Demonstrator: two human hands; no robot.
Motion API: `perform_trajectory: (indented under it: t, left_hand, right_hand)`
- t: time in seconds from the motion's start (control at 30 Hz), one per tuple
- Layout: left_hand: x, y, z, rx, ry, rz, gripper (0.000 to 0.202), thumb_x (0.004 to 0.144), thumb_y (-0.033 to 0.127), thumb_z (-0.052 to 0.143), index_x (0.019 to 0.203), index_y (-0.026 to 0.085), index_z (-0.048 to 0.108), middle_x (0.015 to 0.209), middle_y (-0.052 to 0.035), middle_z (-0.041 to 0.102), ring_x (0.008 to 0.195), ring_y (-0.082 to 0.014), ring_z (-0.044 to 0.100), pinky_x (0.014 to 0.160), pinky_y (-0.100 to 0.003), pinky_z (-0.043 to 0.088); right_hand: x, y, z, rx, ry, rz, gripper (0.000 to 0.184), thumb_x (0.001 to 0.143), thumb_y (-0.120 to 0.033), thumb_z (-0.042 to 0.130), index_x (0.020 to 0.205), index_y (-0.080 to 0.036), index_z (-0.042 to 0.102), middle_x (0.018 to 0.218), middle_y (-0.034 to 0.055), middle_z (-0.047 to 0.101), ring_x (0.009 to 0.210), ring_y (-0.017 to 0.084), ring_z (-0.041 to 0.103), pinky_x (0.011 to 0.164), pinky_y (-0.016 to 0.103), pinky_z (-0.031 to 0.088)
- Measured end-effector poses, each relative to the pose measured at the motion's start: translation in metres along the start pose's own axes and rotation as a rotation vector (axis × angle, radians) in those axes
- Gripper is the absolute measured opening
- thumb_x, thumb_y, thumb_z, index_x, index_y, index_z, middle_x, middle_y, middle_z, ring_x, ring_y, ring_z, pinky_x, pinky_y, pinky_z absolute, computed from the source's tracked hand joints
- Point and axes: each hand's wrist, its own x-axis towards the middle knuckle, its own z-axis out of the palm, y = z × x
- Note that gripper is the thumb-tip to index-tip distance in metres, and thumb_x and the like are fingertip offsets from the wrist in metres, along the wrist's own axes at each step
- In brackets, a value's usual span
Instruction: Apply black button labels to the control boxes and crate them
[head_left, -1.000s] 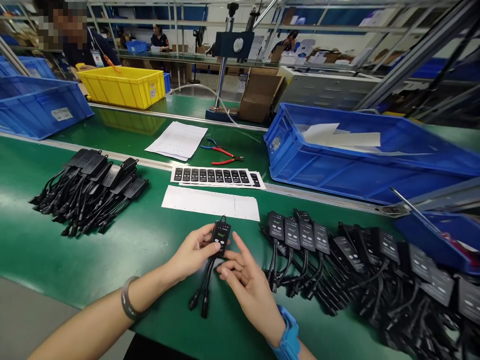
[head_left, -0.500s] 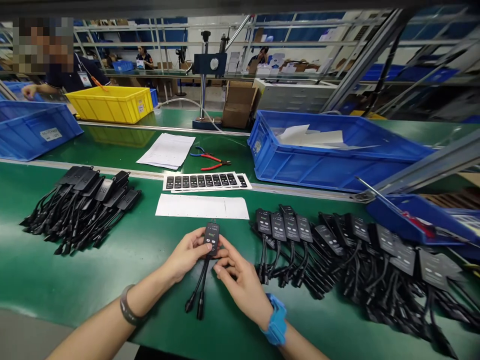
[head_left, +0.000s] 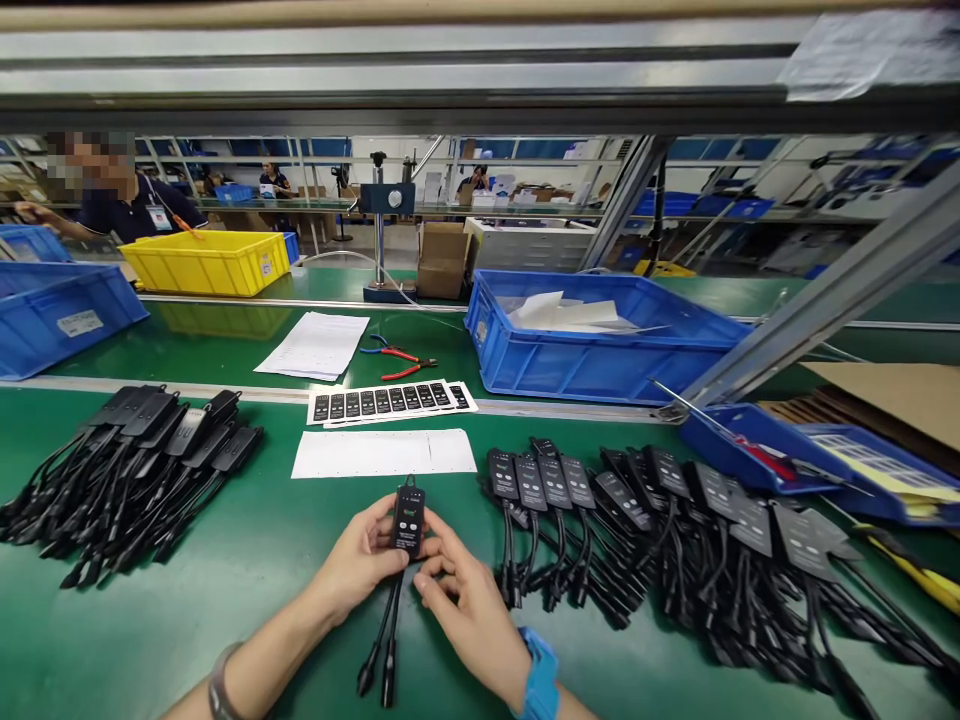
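Note:
A small black controller box (head_left: 409, 520) with white print, two light buttons and two short black cables hanging from it is upright over the green bench. My left hand (head_left: 364, 560) is closed on its left side, with the thumb over the lower front. From the right, my right hand (head_left: 469, 600) has curled fingers against the box's edge, and its thumb is below, off the front. Fingertips behind the box are hidden. Just beyond lies a blank white sheet (head_left: 382, 453), and behind that are strips of black labels (head_left: 382, 402). Labelled controllers (head_left: 555, 482) lie to the right.
More black controllers (head_left: 187, 432) are heaped at left. Pliers (head_left: 397, 360) and papers (head_left: 313, 345) lie farther back. A blue bin (head_left: 592, 365), a yellow bin (head_left: 206, 265) and a screwdriver (head_left: 757, 455) surround the work area. A metal beam (head_left: 480, 70) crosses overhead. A co-worker (head_left: 142, 205) is at far left.
The view has tilted upward and shifted slightly, so the overhead beam shows more. My left thumb has moved down from the buttons to the box's lower end. Both hands stay at the box.

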Motion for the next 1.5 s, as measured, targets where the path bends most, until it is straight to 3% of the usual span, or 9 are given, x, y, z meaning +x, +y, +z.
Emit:
perform_trajectory:
  t: [0.47,0.7,0.83,0.97,1.13,1.23,1.37,1.5]
  left_hand:
    - [0.000,0.000,0.000,0.031,0.001,-0.022,0.062,0.070,0.020,0.075,0.128,0.018,0.054,0.109,-0.0097,0.071,0.102,-0.0252,0.065,0.096,-0.035,0.043]
    - [-0.002,-0.002,-0.001,0.057,0.110,-0.060,0.061,0.068,0.034,0.081,0.122,0.018,0.056,0.112,-0.0106,0.071,0.108,-0.0267,0.064,0.100,-0.035,0.045]
    - [0.000,-0.006,-0.003,0.040,0.201,-0.110,0.070,0.061,0.040,0.086,0.120,0.018,0.055,0.106,-0.0106,0.072,0.098,-0.0274,0.068,0.091,-0.036,0.052]
    - [0.000,-0.009,0.002,-0.014,0.314,-0.098,0.074,0.053,0.044,0.089,0.113,0.017,0.056,0.097,-0.0084,0.072,0.085,-0.0248,0.069,0.075,-0.032,0.058]
    - [-0.001,-0.008,0.008,-0.036,0.409,-0.096,0.074,0.049,0.047,0.090,0.109,0.018,0.058,0.079,-0.0014,0.068,0.071,-0.0191,0.065,0.066,-0.027,0.058]
    - [-0.001,-0.003,0.009,-0.059,0.424,-0.081,0.064,0.056,0.057,0.084,0.101,0.018,0.060,0.066,0.0027,0.060,0.055,-0.0117,0.054,0.049,-0.020,0.049]
    - [0.002,0.003,0.007,-0.109,0.396,-0.090,0.058,0.069,0.072,0.067,0.078,0.016,0.057,0.053,0.0055,0.048,0.038,-0.0031,0.030,0.036,-0.016,0.021]
    - [0.005,0.003,0.003,-0.157,0.394,-0.088,0.064,0.067,0.080,0.060,0.064,0.017,0.048,0.046,0.0084,0.037,0.034,-0.0007,0.019,0.039,-0.018,0.011]
  right_hand:
    - [0.000,0.002,0.000,0.008,-0.008,0.004,0.063,0.086,-0.024,0.056,0.147,-0.028,0.039,0.100,0.0058,0.063,0.076,0.016,0.060,0.062,0.028,0.050]
    - [0.000,-0.003,0.004,0.004,0.012,0.011,0.068,0.079,-0.012,0.057,0.144,-0.027,0.042,0.085,0.0011,0.064,0.071,0.015,0.059,0.061,0.027,0.047]
    - [-0.001,-0.011,0.002,0.266,0.044,0.117,0.074,0.077,-0.020,0.065,0.145,-0.024,0.036,0.078,-0.0038,0.057,0.059,0.011,0.056,0.057,0.028,0.049]
    - [0.004,-0.033,-0.028,0.545,0.086,0.146,0.059,0.073,-0.032,0.073,0.128,-0.018,0.053,0.077,-0.0035,0.056,0.057,0.011,0.057,0.052,0.027,0.051]
    - [0.015,-0.057,-0.106,0.442,0.301,0.073,0.041,0.069,-0.035,0.077,0.104,-0.015,0.068,0.071,-0.0031,0.057,0.059,0.010,0.056,0.053,0.024,0.048]
    - [0.015,-0.061,-0.143,0.429,0.438,0.054,0.040,0.067,-0.036,0.079,0.101,-0.016,0.070,0.070,-0.0027,0.057,0.061,0.009,0.054,0.055,0.022,0.046]
    - [0.013,-0.056,-0.161,0.437,0.460,0.053,0.043,0.067,-0.040,0.081,0.102,-0.017,0.071,0.068,-0.0025,0.056,0.061,0.010,0.052,0.057,0.024,0.046]
    - [0.022,-0.054,-0.154,0.385,0.371,0.086,0.043,0.068,-0.043,0.081,0.100,-0.017,0.072,0.069,-0.0016,0.057,0.061,0.011,0.052,0.056,0.024,0.046]
